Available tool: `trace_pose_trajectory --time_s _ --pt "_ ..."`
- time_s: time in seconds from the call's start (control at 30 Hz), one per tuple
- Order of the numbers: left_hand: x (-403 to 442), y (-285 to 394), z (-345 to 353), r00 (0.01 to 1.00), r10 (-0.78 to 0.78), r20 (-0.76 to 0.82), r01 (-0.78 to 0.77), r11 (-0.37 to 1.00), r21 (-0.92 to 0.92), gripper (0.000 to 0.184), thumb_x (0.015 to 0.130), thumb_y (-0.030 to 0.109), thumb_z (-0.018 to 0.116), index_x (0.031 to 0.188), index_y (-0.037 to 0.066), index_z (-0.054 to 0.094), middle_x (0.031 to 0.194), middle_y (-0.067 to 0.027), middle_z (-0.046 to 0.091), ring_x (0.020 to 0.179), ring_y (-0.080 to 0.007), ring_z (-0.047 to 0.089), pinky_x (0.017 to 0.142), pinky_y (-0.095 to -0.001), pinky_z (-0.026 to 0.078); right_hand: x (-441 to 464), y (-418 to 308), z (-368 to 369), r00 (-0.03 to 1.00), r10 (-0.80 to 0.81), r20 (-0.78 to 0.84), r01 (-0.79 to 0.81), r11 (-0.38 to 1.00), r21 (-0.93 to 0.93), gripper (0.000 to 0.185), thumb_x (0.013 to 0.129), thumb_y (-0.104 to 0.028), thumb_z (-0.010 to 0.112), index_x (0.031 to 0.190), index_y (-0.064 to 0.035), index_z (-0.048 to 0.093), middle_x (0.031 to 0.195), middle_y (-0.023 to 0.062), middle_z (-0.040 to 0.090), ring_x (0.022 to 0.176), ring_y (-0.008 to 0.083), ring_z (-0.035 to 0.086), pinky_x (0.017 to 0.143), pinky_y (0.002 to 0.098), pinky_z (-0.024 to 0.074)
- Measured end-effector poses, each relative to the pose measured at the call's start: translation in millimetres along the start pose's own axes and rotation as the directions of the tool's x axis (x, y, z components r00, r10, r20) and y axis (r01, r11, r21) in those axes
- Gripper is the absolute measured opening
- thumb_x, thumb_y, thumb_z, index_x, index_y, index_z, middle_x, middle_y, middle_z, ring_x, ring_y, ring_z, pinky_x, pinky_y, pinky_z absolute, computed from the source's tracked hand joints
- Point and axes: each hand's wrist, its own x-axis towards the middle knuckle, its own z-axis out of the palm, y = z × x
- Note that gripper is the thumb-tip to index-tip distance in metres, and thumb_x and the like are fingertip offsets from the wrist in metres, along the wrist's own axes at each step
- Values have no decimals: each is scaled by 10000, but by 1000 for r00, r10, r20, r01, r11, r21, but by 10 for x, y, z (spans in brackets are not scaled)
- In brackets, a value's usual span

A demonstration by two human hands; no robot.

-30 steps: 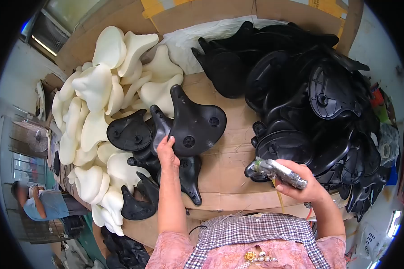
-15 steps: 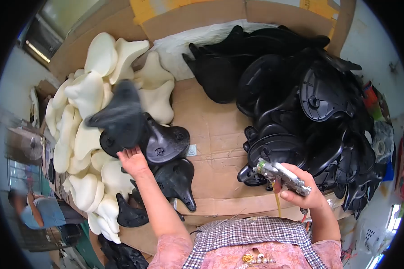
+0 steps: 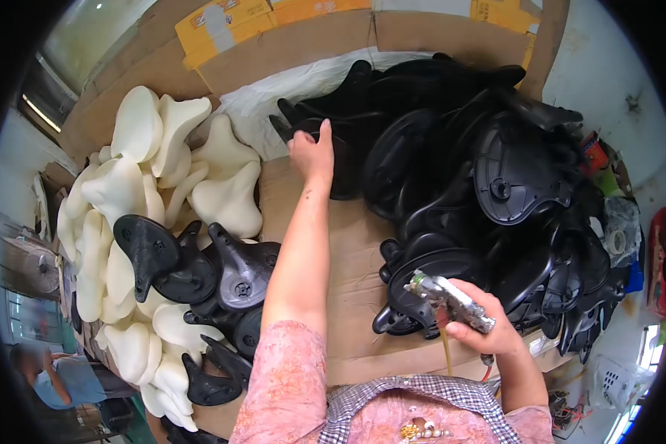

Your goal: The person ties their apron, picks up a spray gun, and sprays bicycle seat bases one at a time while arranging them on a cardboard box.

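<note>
My left hand reaches out to the near left end of the dark pile. Its fingers curl at the edge of a black plastic saddle base, with the thumb stretched forward over it; the fingertips are partly hidden. At the lower right, my right hand is wrapped round a stained metal spray gun, its nozzle pointing left. Below the gun hangs a yellowish hose. Several black saddle bases lie to the left of my left forearm, some resting on cream foam saddle pads.
Black saddle bases are heaped high on the right. Brown cardboard covers the table, with cardboard walls behind. A person in a blue top is at the far left. A clear plastic bag hangs at the right.
My left hand has let go of a black saddle base, which now lies on the left among the foam pads. The hand has moved forward and right to the dark pile. My right hand keeps the spray gun.
</note>
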Motion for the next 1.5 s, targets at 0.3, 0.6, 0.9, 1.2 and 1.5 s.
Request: trace_pose_trajectory --time_s 0.3,0.6,0.9,1.2,1.5 --pt "-98 -613 -206 961 -156 -227 44 899 -435 460 831 225 671 1177 -17 489 688 -105 589 544 -190 602 513 -314 482 26 28 161 995 8 96 -8 1000 -3 606 794 -121 743 1322 -13 464 918 67 646 829 112 609 763 263 498" --pt "8 131 21 972 -235 -17 235 962 140 447 800 372 651 1089 66 499 1044 -231 603 1010 -406 593 878 -469 465 -95 -42 62 998 -31 46 31 1000 -1 602 806 -116 727 1329 3 454 914 61 633 827 113 603 764 261 496" --pt "-756 -1688 -1720 909 -257 -328 -28 748 -663 384 804 -81 608 1057 95 379 1083 -54 465 885 -157 507 691 -270 438 -122 -112 78 991 17 134 -27 996 80 605 792 -162 735 1308 15 471 981 75 638 837 117 611 775 272 502" --pt "-1466 -1795 -2123 881 -340 -329 45 752 -658 370 788 -90 612 1018 82 378 995 -28 362 893 -123 374 807 -243 359 3 -408 430 989 -17 148 -6 989 150 585 817 -135 715 1310 44 454 964 81 634 816 98 584 751 242 481" --pt "-1101 -1608 -2825 845 -184 -502 40 958 -284 344 781 -33 629 1019 58 399 1001 -59 399 918 -182 414 892 -315 367 -141 -346 254 968 -10 251 -1 999 45 591 796 -128 725 1305 28 469 942 67 630 798 103 594 736 256 487"
